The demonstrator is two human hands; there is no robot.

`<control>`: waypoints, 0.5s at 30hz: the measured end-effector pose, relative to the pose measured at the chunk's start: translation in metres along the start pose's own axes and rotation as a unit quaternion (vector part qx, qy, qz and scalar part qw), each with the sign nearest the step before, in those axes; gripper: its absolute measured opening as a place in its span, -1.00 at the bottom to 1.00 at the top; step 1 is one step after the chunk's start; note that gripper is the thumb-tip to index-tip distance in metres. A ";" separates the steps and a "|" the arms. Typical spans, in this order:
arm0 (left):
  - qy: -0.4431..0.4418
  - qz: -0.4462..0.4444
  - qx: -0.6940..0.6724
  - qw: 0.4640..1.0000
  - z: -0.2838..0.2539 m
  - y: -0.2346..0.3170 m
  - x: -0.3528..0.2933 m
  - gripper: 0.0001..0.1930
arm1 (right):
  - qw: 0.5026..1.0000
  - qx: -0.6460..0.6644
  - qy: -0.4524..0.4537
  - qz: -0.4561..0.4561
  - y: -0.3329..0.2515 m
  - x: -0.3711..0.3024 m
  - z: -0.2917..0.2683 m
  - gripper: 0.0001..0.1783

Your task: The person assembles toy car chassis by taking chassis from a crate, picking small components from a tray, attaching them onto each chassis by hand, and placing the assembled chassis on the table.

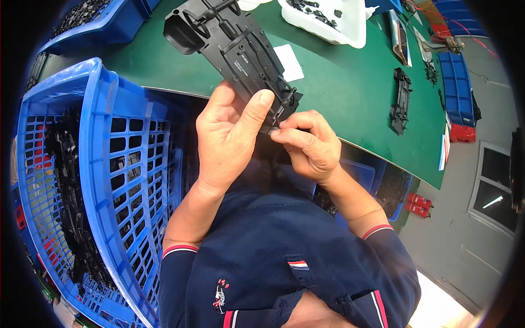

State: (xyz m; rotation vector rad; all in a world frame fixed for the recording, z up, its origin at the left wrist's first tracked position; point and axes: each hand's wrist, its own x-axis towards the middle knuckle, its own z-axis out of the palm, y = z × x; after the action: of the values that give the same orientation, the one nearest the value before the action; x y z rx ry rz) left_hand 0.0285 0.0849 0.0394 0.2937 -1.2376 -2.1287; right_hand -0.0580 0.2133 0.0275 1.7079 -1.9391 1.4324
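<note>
Black moulded part (247, 59) is clamped by left hand (228, 139) (presumably for steadiness), its near end pinched by right hand (310, 143).

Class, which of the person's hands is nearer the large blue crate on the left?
Left. The left hand is right of the blue crate, holding the black part; the right hand is farther right, at that part's lower end.
</note>
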 end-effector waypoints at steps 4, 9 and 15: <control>0.001 -0.002 0.002 1.000 -0.001 0.000 -0.001 -0.77 | 1.000 0.002 0.000 -0.006 0.001 0.000 0.001 -0.64; 0.004 0.007 -0.001 1.000 0.000 -0.001 -0.003 -0.77 | 1.000 -0.014 -0.003 -0.007 -0.001 0.000 0.002 -0.63; 0.002 0.016 0.004 1.000 0.001 -0.002 -0.008 -0.77 | 0.999 -0.036 -0.016 -0.011 -0.002 -0.006 0.001 -0.68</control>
State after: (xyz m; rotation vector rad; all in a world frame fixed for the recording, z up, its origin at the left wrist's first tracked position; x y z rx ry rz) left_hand 0.0329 0.0910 0.0370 0.2801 -1.2416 -2.0955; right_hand -0.0540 0.2167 0.0231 1.7256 -1.9576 1.3190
